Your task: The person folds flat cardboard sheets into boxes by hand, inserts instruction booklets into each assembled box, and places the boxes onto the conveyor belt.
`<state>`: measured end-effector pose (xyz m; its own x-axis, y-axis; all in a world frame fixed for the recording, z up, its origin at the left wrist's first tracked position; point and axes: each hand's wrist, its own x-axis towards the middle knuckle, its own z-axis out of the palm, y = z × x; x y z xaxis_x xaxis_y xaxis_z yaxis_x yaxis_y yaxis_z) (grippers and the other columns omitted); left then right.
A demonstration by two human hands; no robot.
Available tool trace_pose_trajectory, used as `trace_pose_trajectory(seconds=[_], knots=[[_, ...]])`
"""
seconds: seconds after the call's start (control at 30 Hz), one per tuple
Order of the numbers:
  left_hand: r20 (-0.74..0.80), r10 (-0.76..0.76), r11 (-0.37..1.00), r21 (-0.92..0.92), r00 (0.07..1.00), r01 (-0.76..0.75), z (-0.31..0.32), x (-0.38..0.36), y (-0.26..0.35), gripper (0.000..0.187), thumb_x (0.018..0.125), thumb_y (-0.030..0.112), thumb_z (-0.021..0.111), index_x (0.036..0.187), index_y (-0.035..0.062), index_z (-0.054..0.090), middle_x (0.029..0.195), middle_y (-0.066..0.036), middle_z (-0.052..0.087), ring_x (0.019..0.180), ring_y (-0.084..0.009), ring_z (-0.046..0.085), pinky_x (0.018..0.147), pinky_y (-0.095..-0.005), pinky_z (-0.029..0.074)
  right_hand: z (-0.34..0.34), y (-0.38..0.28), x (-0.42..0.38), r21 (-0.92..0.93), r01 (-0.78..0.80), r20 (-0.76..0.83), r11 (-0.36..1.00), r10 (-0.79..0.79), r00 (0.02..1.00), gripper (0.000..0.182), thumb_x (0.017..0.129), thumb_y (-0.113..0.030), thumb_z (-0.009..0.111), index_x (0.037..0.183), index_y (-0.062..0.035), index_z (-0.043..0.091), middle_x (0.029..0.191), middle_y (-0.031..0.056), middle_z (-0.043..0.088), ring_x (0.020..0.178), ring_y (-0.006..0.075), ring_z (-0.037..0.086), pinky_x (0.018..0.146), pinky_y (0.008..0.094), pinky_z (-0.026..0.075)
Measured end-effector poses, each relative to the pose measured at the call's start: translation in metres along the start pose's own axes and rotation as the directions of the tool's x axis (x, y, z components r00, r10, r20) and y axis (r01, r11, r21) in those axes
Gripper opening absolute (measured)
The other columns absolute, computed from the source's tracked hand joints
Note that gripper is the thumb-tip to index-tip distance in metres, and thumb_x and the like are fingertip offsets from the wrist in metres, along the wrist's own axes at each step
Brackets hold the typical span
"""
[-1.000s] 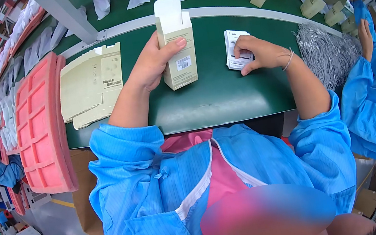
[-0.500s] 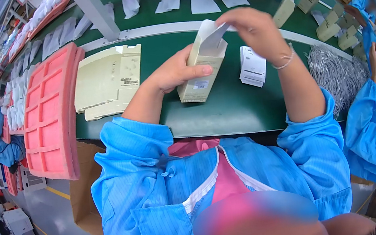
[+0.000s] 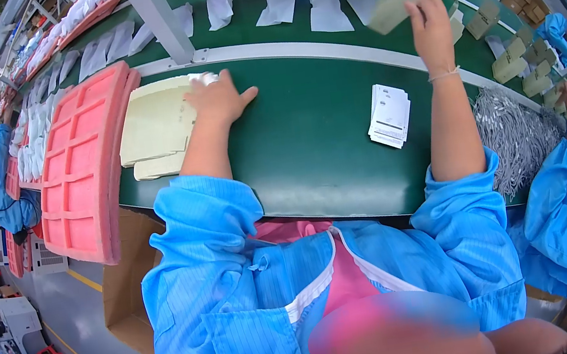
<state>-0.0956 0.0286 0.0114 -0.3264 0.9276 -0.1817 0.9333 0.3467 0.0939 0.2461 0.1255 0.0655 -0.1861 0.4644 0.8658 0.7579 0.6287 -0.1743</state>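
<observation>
My left hand (image 3: 217,99) lies over the right end of a stack of flat cream cartons (image 3: 154,123). Its thumb points out to the right and the fingers are spread, with a small white patch at their tips. Up at the right, beyond the white rail, my right hand (image 3: 432,29) grips a standing cream carton (image 3: 392,1) by its right side, tilted and somewhat blurred. Below that arm's reach, a small pile of white printed cards (image 3: 389,116) rests on the green table (image 3: 309,152).
Pink foam trays (image 3: 83,169) lean at the table's left. White pouches (image 3: 329,11) lie in a row past the rail (image 3: 266,50). Grey cables (image 3: 513,137) are heaped at right, near a co-worker's blue sleeve (image 3: 560,189) and several cartons (image 3: 510,58).
The carton has gone from the middle of the table to the upper right in my right hand. My left hand has let go of it and moved left onto the flat cartons.
</observation>
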Motion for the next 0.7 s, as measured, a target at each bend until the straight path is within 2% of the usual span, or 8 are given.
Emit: trace_pose_trajectory(seconds=[0.03, 0.13, 0.27, 0.4, 0.5, 0.57, 0.63, 0.7], knots=[[0.003, -0.004, 1.000, 0.002, 1.000, 0.004, 0.009, 0.001, 0.000, 0.088, 0.075, 0.054, 0.066, 0.143, 0.0112, 0.030, 0.149, -0.021, 0.023, 0.137, -0.0382, 0.022, 0.109, -0.0533, 0.019, 0.007, 0.029, -0.010, 0.004, -0.002, 0.003, 1.000, 0.002, 1.000, 0.017, 0.087, -0.014, 0.059, 0.094, 0.0018, 0.059, 0.105, 0.0164, 0.059, 0.090, 0.0338, 0.058, 0.081, 0.0369, 0.049], [-0.274, 0.579, 0.727, -0.252, 0.768, -0.638, 0.026, -0.001, 0.009, 0.086, 0.074, 0.057, 0.064, 0.141, 0.0118, 0.033, 0.144, -0.021, 0.031, 0.136, -0.0419, 0.022, 0.108, -0.0512, 0.023, 0.027, 0.063, -0.028, -0.196, -0.065, 0.138, 0.979, 0.093, 0.986, 0.018, 0.087, -0.014, 0.058, 0.097, 0.0009, 0.059, 0.108, 0.0167, 0.059, 0.093, 0.0348, 0.057, 0.083, 0.0381, 0.048], [-0.166, 0.262, 0.962, -0.038, 0.951, -0.272, 0.013, -0.010, 0.008, 0.086, 0.073, 0.049, 0.069, 0.141, 0.0114, 0.031, 0.142, -0.023, 0.033, 0.133, -0.0398, 0.030, 0.107, -0.0461, 0.028, 0.025, 0.059, -0.035, -0.111, -0.320, 0.074, 0.941, 0.329, 0.941, 0.022, 0.084, -0.014, 0.060, 0.103, -0.0014, 0.060, 0.110, 0.0163, 0.059, 0.099, 0.0349, 0.056, 0.089, 0.0385, 0.045], [-0.042, 0.376, 0.896, -0.237, 0.926, -0.375, 0.006, -0.013, 0.016, 0.090, 0.070, 0.044, 0.073, 0.141, 0.0101, 0.029, 0.137, -0.025, 0.039, 0.126, -0.0395, 0.039, 0.104, -0.0422, 0.034, 0.015, 0.013, -0.016, -0.256, -0.083, -0.156, 0.963, 0.044, 0.987, 0.030, 0.082, -0.014, 0.061, 0.111, -0.0046, 0.058, 0.114, 0.0145, 0.058, 0.104, 0.0334, 0.054, 0.093, 0.0376, 0.043], [-0.084, 0.380, 0.875, -0.292, 0.921, -0.388, 0.008, -0.015, 0.021, 0.093, 0.068, 0.044, 0.075, 0.141, 0.0092, 0.029, 0.132, -0.024, 0.044, 0.122, -0.0395, 0.042, 0.101, -0.0430, 0.037, 0.019, -0.019, -0.015, 0.064, -0.058, 0.172, 0.996, 0.047, 0.984, 0.035, 0.082, -0.014, 0.062, 0.116, -0.0078, 0.056, 0.117, 0.0127, 0.057, 0.107, 0.0310, 0.053, 0.096, 0.0367, 0.041], [-0.101, 0.384, 0.861, -0.319, 0.918, -0.396, 0.013, -0.014, 0.020, 0.094, 0.068, 0.045, 0.076, 0.141, 0.0088, 0.029, 0.130, -0.024, 0.047, 0.120, -0.0396, 0.044, 0.099, -0.0434, 0.038, 0.030, -0.048, -0.028, 0.251, -0.271, 0.477, 0.929, 0.125, 0.870, 0.036, 0.082, -0.016, 0.063, 0.117, -0.0098, 0.057, 0.118, 0.0118, 0.057, 0.103, 0.0289, 0.055, 0.093, 0.0357, 0.043], [-0.329, 0.332, 0.861, -0.277, 0.884, -0.427, 0.025, -0.008, 0.017, 0.098, 0.065, 0.047, 0.077, 0.140, 0.0076, 0.029, 0.123, -0.023, 0.052, 0.118, -0.0400, 0.045, 0.098, -0.0429, 0.039, 0.027, -0.072, -0.036, 0.308, -0.312, 0.723, 0.899, -0.008, 0.691, 0.038, 0.084, -0.015, 0.064, 0.120, -0.0094, 0.056, 0.118, 0.0097, 0.056, 0.102, 0.0228, 0.057, 0.088, 0.0327, 0.046], [-0.438, 0.303, 0.861, -0.255, 0.846, -0.441, 0.023, -0.010, 0.018, 0.100, 0.063, 0.047, 0.078, 0.140, 0.0071, 0.029, 0.120, -0.022, 0.054, 0.117, -0.0402, 0.046, 0.097, -0.0426, 0.040, 0.019, -0.090, -0.032, 0.309, -0.284, 0.760, 0.907, -0.056, 0.647, 0.038, 0.084, -0.015, 0.064, 0.120, -0.0097, 0.056, 0.117, 0.0096, 0.057, 0.101, 0.0228, 0.057, 0.088, 0.0327, 0.047]])
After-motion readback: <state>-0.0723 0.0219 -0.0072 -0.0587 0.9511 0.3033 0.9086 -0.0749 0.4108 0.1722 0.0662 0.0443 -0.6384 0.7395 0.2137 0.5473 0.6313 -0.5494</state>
